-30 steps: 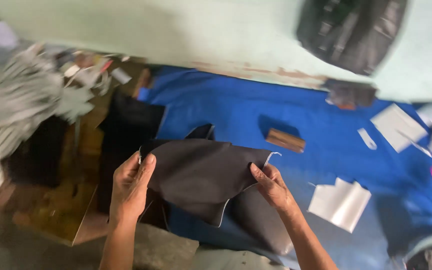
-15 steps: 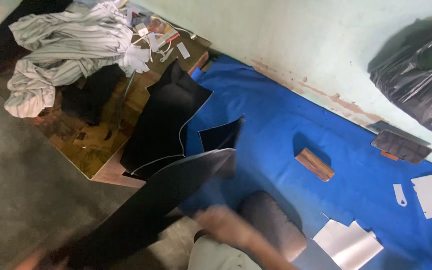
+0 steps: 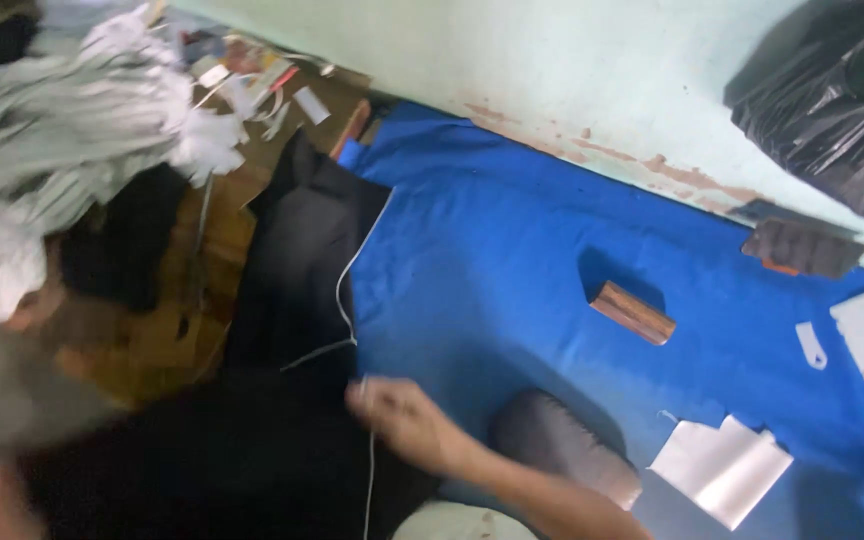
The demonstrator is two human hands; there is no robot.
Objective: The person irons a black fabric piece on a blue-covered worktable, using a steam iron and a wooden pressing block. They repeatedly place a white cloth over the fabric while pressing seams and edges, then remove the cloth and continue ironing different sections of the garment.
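Since before, right hand forward onto one black sheet.

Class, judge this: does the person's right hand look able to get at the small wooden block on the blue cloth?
Probably yes. The right hand is at the black material's edge, and only bare blue cloth lies between it and the wooden block.

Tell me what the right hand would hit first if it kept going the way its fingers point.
Likely the stack of black pieces: the right hand points up-left toward it, already at its white-trimmed edge. Motion blur makes contact unclear.
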